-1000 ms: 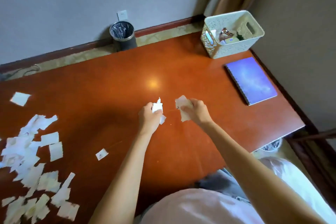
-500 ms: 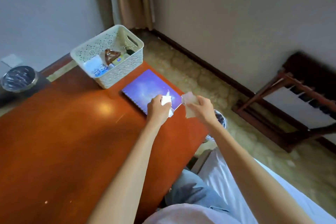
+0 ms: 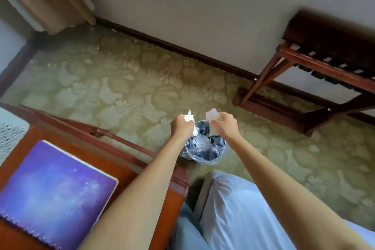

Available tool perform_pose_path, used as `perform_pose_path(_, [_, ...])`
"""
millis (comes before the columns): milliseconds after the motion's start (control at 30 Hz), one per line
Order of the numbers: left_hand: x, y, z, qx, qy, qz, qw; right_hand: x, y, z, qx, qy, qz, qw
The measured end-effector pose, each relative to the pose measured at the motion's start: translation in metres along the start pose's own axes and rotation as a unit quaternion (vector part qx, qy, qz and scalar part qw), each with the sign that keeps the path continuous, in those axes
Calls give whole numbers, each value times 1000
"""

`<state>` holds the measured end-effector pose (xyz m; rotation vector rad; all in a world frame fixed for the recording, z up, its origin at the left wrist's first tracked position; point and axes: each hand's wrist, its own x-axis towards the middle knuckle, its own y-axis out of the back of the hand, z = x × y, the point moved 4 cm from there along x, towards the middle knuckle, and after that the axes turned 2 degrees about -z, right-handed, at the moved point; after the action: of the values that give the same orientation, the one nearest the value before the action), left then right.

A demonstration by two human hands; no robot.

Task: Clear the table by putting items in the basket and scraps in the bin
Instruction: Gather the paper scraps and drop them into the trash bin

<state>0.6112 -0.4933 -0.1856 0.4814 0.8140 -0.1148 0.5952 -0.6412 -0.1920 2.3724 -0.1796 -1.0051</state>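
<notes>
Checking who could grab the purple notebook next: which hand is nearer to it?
Left. The left hand holds paper scraps over the bin, on the side facing the purple notebook. The right hand hovers over the bin's far side, farther from the notebook.

Arms: your two forearms are bare, with no sleeves in view.
Hands: your left hand and right hand wear no gloves, rings or watch.
Legs: you wear pale blue trousers.

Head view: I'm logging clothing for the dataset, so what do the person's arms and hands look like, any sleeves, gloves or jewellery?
Both forearms are bare up to the frame edge: no sleeves visible. The left hand and right hand wear no gloves, rings or watch.
</notes>
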Motion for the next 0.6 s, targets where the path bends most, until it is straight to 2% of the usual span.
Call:
perform_pose_path(167, [82,-73,-32,107,47,-56,992,87,-30,76,-7,-59,-38,998])
perform_pose_path(400, [197,-160,-94,187,90,-91,974,189,-103,194,1,-143,-81,986])
perform_pose_path(533, [235,-195,-127,250,97,-115,956,222,-137,234,23,-174,-97,980])
perform_pose_path(600, [243,-203,-141,254,111,-129,952,229,-146,242,67,-196,-106,973])
